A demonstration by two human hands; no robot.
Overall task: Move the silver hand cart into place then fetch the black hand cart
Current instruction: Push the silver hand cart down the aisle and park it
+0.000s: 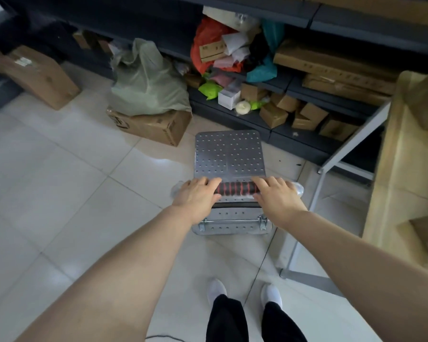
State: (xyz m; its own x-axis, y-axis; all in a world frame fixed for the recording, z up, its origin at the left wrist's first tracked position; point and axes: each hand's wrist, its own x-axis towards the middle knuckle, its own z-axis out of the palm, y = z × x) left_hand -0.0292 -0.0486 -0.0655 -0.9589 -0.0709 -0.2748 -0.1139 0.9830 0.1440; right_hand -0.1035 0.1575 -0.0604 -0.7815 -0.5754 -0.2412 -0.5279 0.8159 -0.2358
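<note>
The silver hand cart [229, 154] stands on the tiled floor straight ahead, its perforated metal deck pointing toward the dark shelving. Its handle bar [237, 188] has a black and red ribbed grip wrapped in clear plastic. My left hand [195, 193] grips the left end of the bar and my right hand [277, 193] grips the right end. No black hand cart is in sight.
A cardboard box [151, 125] topped by a pale green bag [146, 80] sits left of the cart's front. Dark low shelves [232, 114] hold small boxes and coloured parcels. A wooden table [403, 169] with grey metal legs [304, 228] stands close on the right. Another box [37, 75] lies far left.
</note>
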